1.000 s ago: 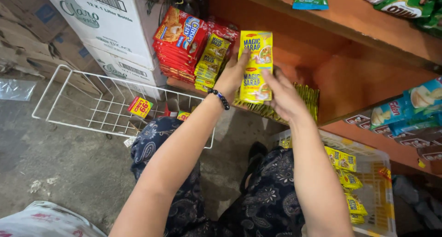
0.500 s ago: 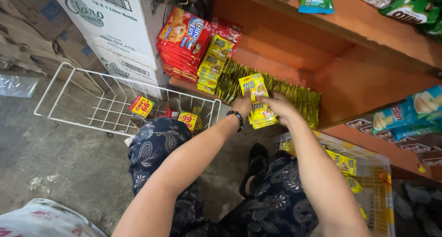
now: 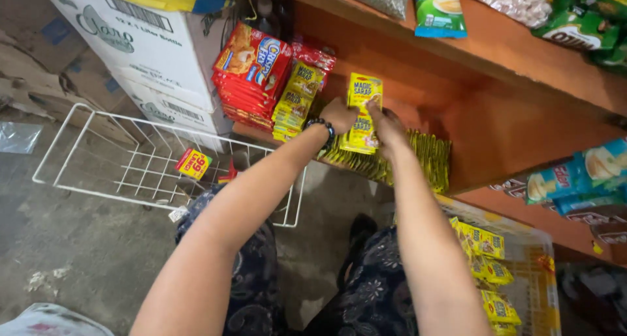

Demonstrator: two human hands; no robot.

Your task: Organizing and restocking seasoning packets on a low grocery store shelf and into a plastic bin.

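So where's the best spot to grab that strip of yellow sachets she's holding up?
Probably the top corners of the strip of yellow sachets, from either side, as the left hand and right hand do now. It is flat, limp and hangs upright over the row of sachets.

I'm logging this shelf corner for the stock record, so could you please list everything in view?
yellow sachets: one strip, yellow, held up at the shelf by both hands
sachet row: count unclear, yellow-green, standing along the shelf bottom
red packets: one stack, red, left end of the shelf
yellow packets: one stack, yellow, beside the red ones
wire rack: one, white, lying on the floor
cardboard boxes: two stacked, white, left of the shelf
basket: one, clear, holding yellow packs, lower right
left hand: one, beaded wristband, grip on the strip
right hand: one, grip on the strip
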